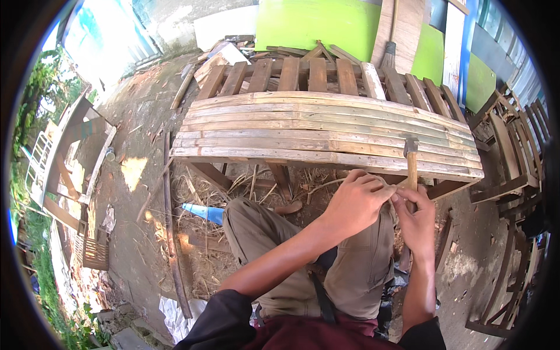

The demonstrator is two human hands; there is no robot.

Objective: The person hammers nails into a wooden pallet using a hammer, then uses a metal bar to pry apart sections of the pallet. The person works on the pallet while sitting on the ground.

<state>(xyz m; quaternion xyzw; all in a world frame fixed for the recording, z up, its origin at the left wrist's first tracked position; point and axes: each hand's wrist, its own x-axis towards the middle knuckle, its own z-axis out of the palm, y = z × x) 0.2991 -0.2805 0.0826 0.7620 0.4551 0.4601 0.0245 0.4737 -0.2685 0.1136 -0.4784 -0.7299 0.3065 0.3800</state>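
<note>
My right hand (417, 220) is closed around the wooden handle of a hammer (412, 166), whose metal head points away over the front edge of the bench. My left hand (363, 198) meets it at the fingertips, with its thumb and fingers pinched together. Whatever lies between the fingertips is too small to make out. Both hands are just in front of a bamboo-slatted bench (280, 125), above my right knee. Flat bamboo strips run lengthwise along the seat, and short wooden slats stand upright along its far side.
A blue-handled saw-like tool (201, 212) lies among shavings beside my left knee. A long narrow board (173, 233) rests on the ground to the left. Wooden furniture frames (507, 151) stand at the right, a broom (389, 53) leans at the back, and a plastic basket (92, 251) sits far left.
</note>
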